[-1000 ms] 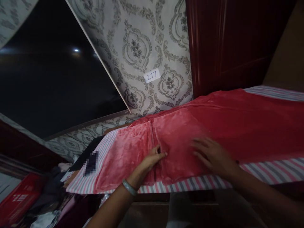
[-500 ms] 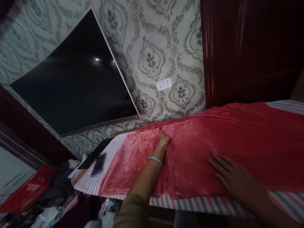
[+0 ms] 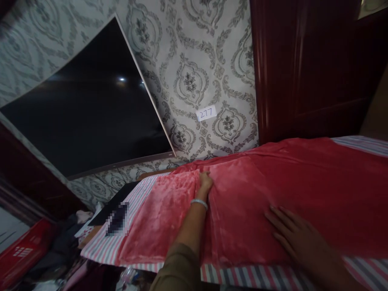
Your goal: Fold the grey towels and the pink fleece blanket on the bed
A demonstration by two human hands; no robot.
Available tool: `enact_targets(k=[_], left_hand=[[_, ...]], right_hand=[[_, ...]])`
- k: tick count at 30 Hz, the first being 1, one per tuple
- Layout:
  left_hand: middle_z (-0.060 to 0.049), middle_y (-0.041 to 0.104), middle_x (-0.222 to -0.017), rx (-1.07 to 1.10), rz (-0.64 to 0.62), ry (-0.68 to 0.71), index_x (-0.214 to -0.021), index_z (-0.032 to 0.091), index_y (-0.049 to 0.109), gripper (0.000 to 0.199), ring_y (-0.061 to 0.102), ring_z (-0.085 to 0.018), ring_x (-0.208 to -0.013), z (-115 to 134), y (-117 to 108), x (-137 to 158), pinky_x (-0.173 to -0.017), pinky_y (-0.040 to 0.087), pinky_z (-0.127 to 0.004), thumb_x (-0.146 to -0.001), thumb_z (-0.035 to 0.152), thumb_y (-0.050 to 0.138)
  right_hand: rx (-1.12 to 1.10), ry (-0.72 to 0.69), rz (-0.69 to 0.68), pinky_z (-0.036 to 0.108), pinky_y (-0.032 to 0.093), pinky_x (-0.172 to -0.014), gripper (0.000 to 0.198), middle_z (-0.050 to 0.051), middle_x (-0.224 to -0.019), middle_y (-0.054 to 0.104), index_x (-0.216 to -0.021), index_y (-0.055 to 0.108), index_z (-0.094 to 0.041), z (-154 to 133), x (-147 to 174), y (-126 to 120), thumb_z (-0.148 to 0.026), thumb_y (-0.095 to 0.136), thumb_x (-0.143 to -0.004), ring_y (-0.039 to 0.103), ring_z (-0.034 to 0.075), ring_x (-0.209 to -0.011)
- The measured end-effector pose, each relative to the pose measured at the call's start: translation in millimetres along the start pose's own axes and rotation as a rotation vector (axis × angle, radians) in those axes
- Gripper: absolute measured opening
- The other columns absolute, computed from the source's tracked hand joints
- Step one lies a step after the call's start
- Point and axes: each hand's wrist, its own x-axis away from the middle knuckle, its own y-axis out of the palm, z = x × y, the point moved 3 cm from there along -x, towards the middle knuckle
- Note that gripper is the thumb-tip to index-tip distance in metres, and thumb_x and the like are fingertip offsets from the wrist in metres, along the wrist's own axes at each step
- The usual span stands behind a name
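A large piece of red plush cloth (image 3: 239,202) lies spread over a striped sheet (image 3: 242,275). Its left part is a lighter, folded-looking panel (image 3: 163,218), with a crease between it and the rest. My left hand (image 3: 206,180), a bracelet at its wrist, reaches to the far end of this crease, fingers curled in on the cloth's edge; the fingertips are partly hidden. My right hand (image 3: 298,232) rests flat on the cloth further right, its fingers stretched out. Whether the cloth is a blanket or a garment, I cannot tell.
A dark television (image 3: 100,109) hangs on the patterned wall behind, near a paper label (image 3: 206,113) reading 277. Dark red wood panelling (image 3: 291,72) stands at right. A red box (image 3: 26,252) and piled clothes lie at lower left. A blurred dark object (image 3: 117,220) sits on the sheet.
The view has shifted slightly, so the cloth's near edge appears lower. My left hand stays at the crease with its fingers drawn in more. My right hand remains flat on the cloth.
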Motion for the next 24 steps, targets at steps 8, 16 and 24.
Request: enact_targets(k=[8, 16, 24], left_hand=[[-0.014, 0.067, -0.133, 0.014, -0.172, -0.108, -0.147, 0.016, 0.050, 0.076, 0.067, -0.027, -0.114, -7.3, -3.5, 9.1, -0.095, 0.056, -0.037, -0.073, 0.017, 0.065], [-0.015, 0.052, -0.153, -0.042, -0.225, 0.007, -0.153, 0.018, 0.044, 0.093, 0.050, -0.031, -0.139, -17.9, -14.4, 54.8, -0.119, 0.038, -0.042, -0.064, 0.007, 0.069], [-0.020, 0.042, -0.159, -0.047, -0.250, 0.053, -0.155, 0.010, 0.039, 0.097, 0.039, -0.035, -0.148, -16.1, -17.6, 58.8, -0.124, 0.028, -0.044, -0.063, 0.011, 0.070]], right_hand=[[-0.346, -0.095, -0.095, 0.050, 0.051, -0.107, 0.047, 0.004, -0.146, 0.057, -0.143, 0.060, -0.030, -40.5, -23.4, -43.2, -0.045, 0.040, -0.103, 0.053, 0.027, -0.135], [-0.436, -0.243, -0.313, 0.058, 0.046, -0.111, 0.058, 0.008, -0.157, 0.044, -0.152, 0.049, -0.029, -121.2, -36.4, -27.4, -0.034, 0.058, -0.095, 0.045, 0.032, -0.141], [-0.355, -0.270, -0.232, 0.054, 0.050, -0.104, 0.049, 0.008, -0.147, 0.056, -0.147, 0.054, -0.028, -128.0, -36.4, -18.8, -0.031, 0.053, -0.097, 0.055, 0.029, -0.132]])
